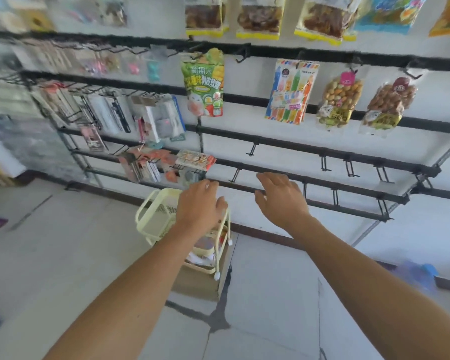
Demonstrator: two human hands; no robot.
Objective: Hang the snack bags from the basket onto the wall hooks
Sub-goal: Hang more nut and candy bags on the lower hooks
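Observation:
A pale yellow mesh basket (153,216) stands on a cardboard box (200,284) below the wall rack, with snack bags (205,245) inside it. My left hand (200,206) hovers over the basket's top, fingers relaxed, holding nothing. My right hand (281,198) is spread open in front of the lower rack bars, empty. On the wall hooks hang a green snack bag (204,84), a colourful crayon-print bag (291,92) and two nut bags (340,100) (389,105). Several bare black hooks (325,163) stick out of the lower bars.
More snack bags (260,16) hang on the top row. Small packaged goods (120,118) crowd the hooks at the left. A white tiled floor (63,255) spreads below. A blue object (416,274) lies by the wall at the right.

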